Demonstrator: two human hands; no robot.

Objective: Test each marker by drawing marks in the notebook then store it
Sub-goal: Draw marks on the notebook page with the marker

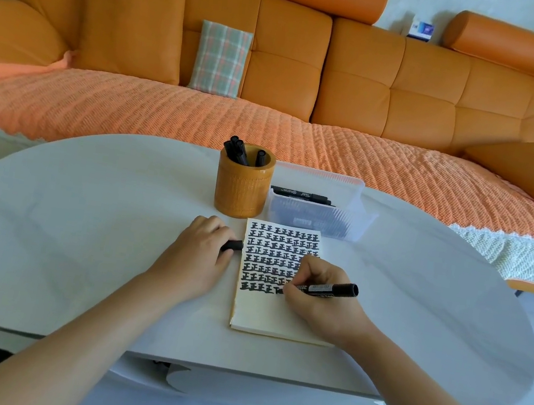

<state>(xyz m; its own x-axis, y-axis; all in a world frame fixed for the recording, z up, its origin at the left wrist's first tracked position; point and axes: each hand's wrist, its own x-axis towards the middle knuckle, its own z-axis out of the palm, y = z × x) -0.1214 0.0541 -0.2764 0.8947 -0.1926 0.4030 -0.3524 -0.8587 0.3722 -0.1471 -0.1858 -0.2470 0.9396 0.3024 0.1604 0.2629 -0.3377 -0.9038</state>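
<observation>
The marker [329, 288] is pinched in my right hand [317, 298], tip down at the notebook's [262, 316] last row of marks. My left hand [197, 254] curls round its cap [232, 245] beside the page, ready for recapping.

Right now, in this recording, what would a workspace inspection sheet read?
Surface: white oval table, smooth.
Job's things: notebook open, upper page filled with black marks; black marker tip on the page; orange pen holder with markers standing in it; clear plastic box with more markers.
Clutter: nothing seen.
Hands: left hand grips a black cap beside the notebook; right hand grips the black marker.
Cables: nothing seen.
Surroundings: orange sofa with a plaid cushion behind the table.
</observation>
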